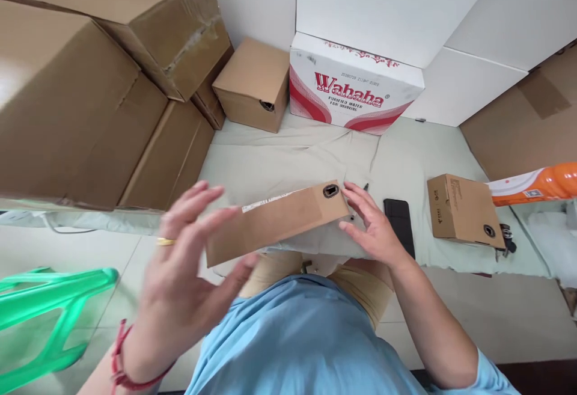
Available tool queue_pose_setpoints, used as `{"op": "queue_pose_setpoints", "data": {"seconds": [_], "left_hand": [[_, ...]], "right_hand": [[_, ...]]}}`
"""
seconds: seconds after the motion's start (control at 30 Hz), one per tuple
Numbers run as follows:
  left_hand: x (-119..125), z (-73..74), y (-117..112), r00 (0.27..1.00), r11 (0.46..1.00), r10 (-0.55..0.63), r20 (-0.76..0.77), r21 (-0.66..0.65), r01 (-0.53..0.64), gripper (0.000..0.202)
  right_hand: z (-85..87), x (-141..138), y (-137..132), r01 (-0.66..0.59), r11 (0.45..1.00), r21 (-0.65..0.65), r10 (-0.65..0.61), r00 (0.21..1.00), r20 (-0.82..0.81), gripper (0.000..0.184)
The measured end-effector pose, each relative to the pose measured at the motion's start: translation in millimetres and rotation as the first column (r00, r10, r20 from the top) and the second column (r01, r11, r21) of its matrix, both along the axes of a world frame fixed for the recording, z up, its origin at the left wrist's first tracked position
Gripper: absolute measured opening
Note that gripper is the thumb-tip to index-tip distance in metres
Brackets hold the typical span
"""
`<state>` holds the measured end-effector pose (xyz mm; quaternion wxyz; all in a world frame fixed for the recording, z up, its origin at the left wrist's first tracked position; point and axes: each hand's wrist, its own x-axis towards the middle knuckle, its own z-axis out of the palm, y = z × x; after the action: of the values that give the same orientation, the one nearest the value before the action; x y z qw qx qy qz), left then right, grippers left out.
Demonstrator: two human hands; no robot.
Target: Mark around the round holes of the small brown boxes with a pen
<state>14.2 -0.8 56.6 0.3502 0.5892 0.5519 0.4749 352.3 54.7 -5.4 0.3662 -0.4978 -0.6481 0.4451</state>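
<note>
A flat brown cardboard box (274,217) with a dark-ringed hole near its right end lies slantwise at the table's front edge. My left hand (189,275), with a ring and a red wrist cord, is spread open around the box's left end, thumb below and fingers above; contact there cannot be made out. At the right end, my right hand (372,226) is open, fingers apart, fingertips at or just beside the box's short side. A black phone-like slab (399,223) lies to the right of that hand. A small dark pen-like object (366,188) shows behind the fingers.
Large cartons (67,112) are stacked on the left. A smaller brown box (255,82) and a white-and-red water carton (351,88) stand at the back. To the right are another small box (469,210), keys (507,238) and an orange bottle (547,184). A green stool (58,317) is lower left.
</note>
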Motion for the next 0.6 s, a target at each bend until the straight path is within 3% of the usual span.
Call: {"op": "queue_pose_setpoints", "data": {"seconds": [0.07,0.13,0.2,0.27,0.33,0.37,0.47,0.6], "left_hand": [[6.6,-9.1,8.1,0.937,0.983,-0.107,-0.333,0.103,0.149,0.056],[10.8,-18.9,16.2,0.756,0.955,-0.179,-0.63,0.072,0.286,0.052],[13.0,-24.3,20.3,0.559,0.935,-0.229,-0.797,-0.02,0.354,0.048],[13.7,-24.2,19.5,0.434,0.915,-0.244,-0.867,-0.058,0.399,0.048],[13.0,-21.2,15.2,0.394,0.902,-0.241,-0.887,-0.055,0.429,0.049],[12.0,-19.8,12.5,0.389,0.897,-0.242,-0.889,-0.052,0.438,0.05],[7.3,-19.9,4.8,0.404,0.899,-0.255,-0.878,-0.062,0.433,0.054],[4.4,-25.2,-2.1,0.48,0.922,-0.25,-0.841,-0.056,0.383,0.058]], "right_hand": [[-2.4,12.0,8.1,0.077,0.993,0.085,-0.091,0.982,0.168,0.042],[-4.6,26.1,14.3,0.095,0.987,0.129,-0.145,0.875,0.462,0.038],[-5.5,35.6,21.0,0.02,0.998,0.054,-0.055,0.628,0.776,0.049],[-4.2,37.7,29.5,-0.09,0.988,-0.129,0.151,0.316,0.937,0.062],[-0.6,33.8,40.6,-0.173,0.946,-0.275,0.293,0.089,0.952,0.065],[1.6,30.9,46.9,-0.208,0.927,-0.313,0.325,0.027,0.945,0.062],[7.8,22.6,66.7,-0.292,0.889,-0.352,0.362,-0.022,0.932,0.046],[13.9,18.9,82.8,-0.383,0.846,-0.371,0.384,-0.044,0.922,0.032]]}}
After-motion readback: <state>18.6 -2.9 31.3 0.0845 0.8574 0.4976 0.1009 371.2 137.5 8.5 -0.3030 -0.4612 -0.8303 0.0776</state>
